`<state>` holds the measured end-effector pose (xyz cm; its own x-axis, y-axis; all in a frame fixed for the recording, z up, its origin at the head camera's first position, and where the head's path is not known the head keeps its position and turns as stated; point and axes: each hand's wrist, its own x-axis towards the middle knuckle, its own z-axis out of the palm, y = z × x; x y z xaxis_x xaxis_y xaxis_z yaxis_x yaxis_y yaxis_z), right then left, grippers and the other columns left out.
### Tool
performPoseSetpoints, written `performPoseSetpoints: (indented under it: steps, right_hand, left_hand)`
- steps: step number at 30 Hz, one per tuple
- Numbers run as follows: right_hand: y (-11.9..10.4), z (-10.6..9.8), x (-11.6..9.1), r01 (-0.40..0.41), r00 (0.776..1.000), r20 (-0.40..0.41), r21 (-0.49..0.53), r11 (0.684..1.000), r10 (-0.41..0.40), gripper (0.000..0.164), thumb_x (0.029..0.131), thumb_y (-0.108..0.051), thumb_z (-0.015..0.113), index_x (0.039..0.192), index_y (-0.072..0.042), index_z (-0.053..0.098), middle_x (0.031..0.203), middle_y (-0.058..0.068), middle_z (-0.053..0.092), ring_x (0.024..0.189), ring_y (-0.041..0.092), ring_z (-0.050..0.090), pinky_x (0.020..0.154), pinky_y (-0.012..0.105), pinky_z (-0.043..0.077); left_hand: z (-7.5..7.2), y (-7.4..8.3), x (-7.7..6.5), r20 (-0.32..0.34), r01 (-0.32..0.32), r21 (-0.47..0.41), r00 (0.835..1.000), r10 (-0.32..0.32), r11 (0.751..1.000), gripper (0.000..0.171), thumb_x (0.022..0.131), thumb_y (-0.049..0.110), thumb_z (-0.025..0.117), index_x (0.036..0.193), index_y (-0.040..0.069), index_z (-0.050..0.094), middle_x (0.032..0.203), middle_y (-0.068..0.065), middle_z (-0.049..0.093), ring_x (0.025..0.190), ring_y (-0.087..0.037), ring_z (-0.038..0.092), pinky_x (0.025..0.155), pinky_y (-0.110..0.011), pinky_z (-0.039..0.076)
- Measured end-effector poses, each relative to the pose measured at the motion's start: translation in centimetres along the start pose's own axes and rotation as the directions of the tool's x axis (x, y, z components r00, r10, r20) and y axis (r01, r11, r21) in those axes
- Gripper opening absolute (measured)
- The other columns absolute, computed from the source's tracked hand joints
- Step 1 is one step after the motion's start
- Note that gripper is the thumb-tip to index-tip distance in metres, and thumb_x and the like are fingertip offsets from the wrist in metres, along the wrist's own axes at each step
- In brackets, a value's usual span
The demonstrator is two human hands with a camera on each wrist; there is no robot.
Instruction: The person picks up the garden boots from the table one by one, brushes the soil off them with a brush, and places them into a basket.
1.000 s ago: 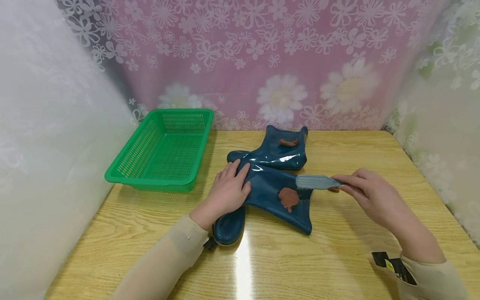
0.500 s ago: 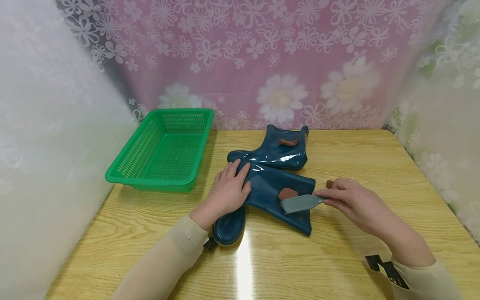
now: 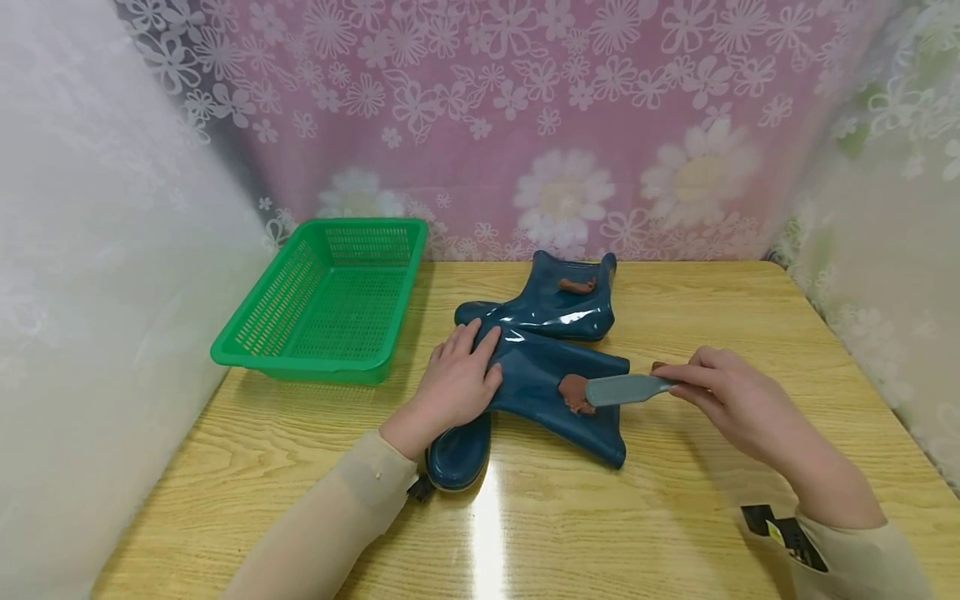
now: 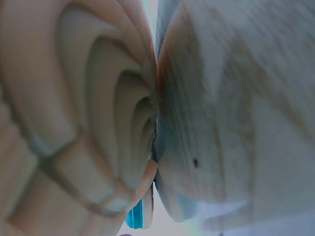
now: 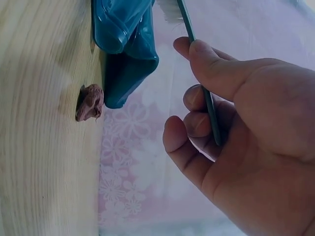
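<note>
Two glossy dark blue rubber boots lie on the table. My left hand (image 3: 457,383) rests on the near boot (image 3: 528,367), fingers extended over its ankle area. Near that boot's opening is a brown mud-like patch (image 3: 573,392). My right hand (image 3: 742,400) pinches a grey-blue brush (image 3: 626,389) between thumb and fingers, its head at the patch's right edge. White bristles (image 5: 171,10) show in the right wrist view. Behind, the far boot (image 3: 562,308) carries a brown strip (image 3: 577,286). The left wrist view is mostly filled by the sleeve (image 4: 103,123) and blurred.
A green perforated basket (image 3: 300,364) stands at the left on the wooden table (image 3: 600,533). A brown lump (image 5: 90,102) lies on the table beyond the boot opening, mostly behind my right hand in the head view. A floral curtain (image 3: 480,125) hangs behind.
The brush swept from the boot's upper opening edge down and left over the brown patch, then drew back up and right. My left hand and both boots have stayed in place.
</note>
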<state>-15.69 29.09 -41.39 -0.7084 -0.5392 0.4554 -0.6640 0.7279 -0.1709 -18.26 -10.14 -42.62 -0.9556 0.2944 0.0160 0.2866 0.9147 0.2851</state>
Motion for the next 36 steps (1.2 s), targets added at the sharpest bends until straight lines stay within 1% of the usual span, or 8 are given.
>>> performPoseSetpoints:
  steps: [4, 8, 12, 16, 19, 24, 32, 36]
  right_hand:
    - [0.2, -0.4, -0.1, -0.052, 0.999, -0.002, -0.015, 0.999, 0.052, 0.04, 0.087, 0.001, 0.088, 0.124, -0.015, 0.085, 0.089, -0.01, 0.057, 0.074, 0.008, 0.041, 0.06, 0.028, 0.036]
    - [0.0, -0.6, 0.0, -0.099, 0.994, -0.038, -0.009, 0.995, 0.099, 0.039, 0.09, 0.003, 0.087, 0.126, -0.012, 0.083, 0.089, -0.008, 0.056, 0.073, 0.011, 0.04, 0.06, 0.029, 0.036]
    - [-0.8, -0.1, 0.4, -0.058, 0.997, -0.041, 0.05, 0.997, 0.06, 0.041, 0.091, 0.004, 0.085, 0.128, -0.015, 0.083, 0.091, -0.011, 0.055, 0.077, 0.009, 0.04, 0.064, 0.03, 0.037]
    - [-1.9, 0.8, 0.9, 0.014, 1.0, 0.017, 0.103, 0.995, -0.016, 0.041, 0.093, 0.0, 0.085, 0.128, -0.021, 0.084, 0.096, -0.016, 0.057, 0.082, 0.005, 0.042, 0.068, 0.028, 0.041]
    - [-2.5, 1.4, 1.0, 0.039, 0.998, 0.047, 0.115, 0.993, -0.044, 0.039, 0.093, -0.002, 0.085, 0.126, -0.021, 0.084, 0.096, -0.017, 0.055, 0.082, 0.004, 0.042, 0.068, 0.028, 0.041]
    - [-2.6, 2.0, 1.0, 0.041, 0.998, 0.043, 0.076, 0.996, -0.045, 0.036, 0.092, -0.003, 0.087, 0.123, -0.021, 0.086, 0.092, -0.017, 0.052, 0.08, 0.005, 0.04, 0.067, 0.027, 0.039]
    - [-1.6, 2.0, 0.9, 0.021, 1.0, 0.007, 0.001, 1.0, -0.021, 0.033, 0.086, -0.004, 0.091, 0.116, -0.018, 0.088, 0.094, -0.008, 0.064, 0.081, 0.014, 0.048, 0.065, 0.034, 0.042]
    - [-1.1, 1.8, 0.8, 0.01, 1.0, -0.004, -0.004, 1.0, -0.01, 0.035, 0.085, -0.003, 0.091, 0.117, -0.017, 0.087, 0.091, -0.009, 0.063, 0.079, 0.013, 0.046, 0.065, 0.034, 0.039]
  left_hand:
    - [0.0, 0.0, 0.0, -0.001, 0.001, -0.004, 1.0, -0.001, 1.0, 0.062, 0.119, 0.037, 0.048, 0.176, 0.019, 0.033, 0.182, -0.017, 0.021, 0.167, -0.043, 0.018, 0.13, -0.065, 0.024]
    - [0.1, 0.0, 0.0, -0.002, 0.003, -0.009, 1.0, -0.003, 1.0, 0.061, 0.119, 0.036, 0.049, 0.176, 0.019, 0.033, 0.182, -0.017, 0.021, 0.167, -0.043, 0.018, 0.13, -0.065, 0.024]
    - [0.1, -0.1, 0.0, -0.002, 0.004, -0.001, 1.0, -0.004, 1.0, 0.061, 0.119, 0.037, 0.047, 0.176, 0.019, 0.033, 0.182, -0.017, 0.021, 0.167, -0.043, 0.019, 0.129, -0.066, 0.025]
    - [0.2, -0.2, 0.0, -0.003, 0.004, 0.002, 1.0, -0.004, 1.0, 0.061, 0.119, 0.038, 0.047, 0.176, 0.019, 0.033, 0.182, -0.016, 0.021, 0.167, -0.043, 0.019, 0.129, -0.066, 0.025]
    - [0.1, -0.1, 0.0, -0.002, 0.007, -0.003, 1.0, -0.007, 1.0, 0.061, 0.119, 0.038, 0.047, 0.176, 0.019, 0.033, 0.182, -0.016, 0.021, 0.167, -0.043, 0.019, 0.129, -0.066, 0.024]
    - [0.0, 0.0, 0.0, 0.004, 0.012, -0.01, 1.0, -0.012, 1.0, 0.061, 0.119, 0.038, 0.047, 0.176, 0.02, 0.033, 0.182, -0.016, 0.02, 0.167, -0.042, 0.018, 0.13, -0.065, 0.023]
    - [0.0, 0.1, 0.0, 0.001, 0.009, -0.009, 1.0, -0.009, 1.0, 0.061, 0.119, 0.038, 0.047, 0.176, 0.019, 0.033, 0.182, -0.017, 0.021, 0.167, -0.043, 0.018, 0.13, -0.065, 0.024]
    - [0.0, 0.1, -0.1, 0.001, 0.01, -0.008, 1.0, -0.01, 1.0, 0.061, 0.119, 0.038, 0.047, 0.176, 0.019, 0.033, 0.182, -0.017, 0.021, 0.167, -0.042, 0.018, 0.13, -0.065, 0.024]
